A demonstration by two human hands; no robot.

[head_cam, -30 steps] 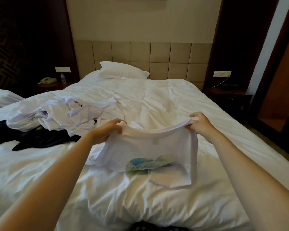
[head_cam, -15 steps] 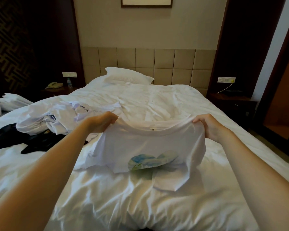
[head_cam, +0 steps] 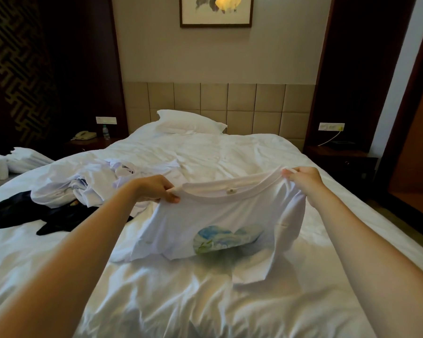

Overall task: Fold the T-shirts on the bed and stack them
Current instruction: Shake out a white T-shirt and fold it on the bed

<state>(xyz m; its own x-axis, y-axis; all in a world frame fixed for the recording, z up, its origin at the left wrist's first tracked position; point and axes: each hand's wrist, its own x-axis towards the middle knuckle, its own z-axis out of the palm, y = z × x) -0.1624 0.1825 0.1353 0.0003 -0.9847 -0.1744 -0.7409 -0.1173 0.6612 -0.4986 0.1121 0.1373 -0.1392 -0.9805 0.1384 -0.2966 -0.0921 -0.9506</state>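
Head view: left hand and right hand pinch white T-shirt at shoulders, hem on bed. Cloth looks light, limp; shoulder seams probably best hold.

The bed wears a rumpled white sheet. A pillow lies at its head, a heap of white clothes at left, partly over dark garments, possibly trousers.
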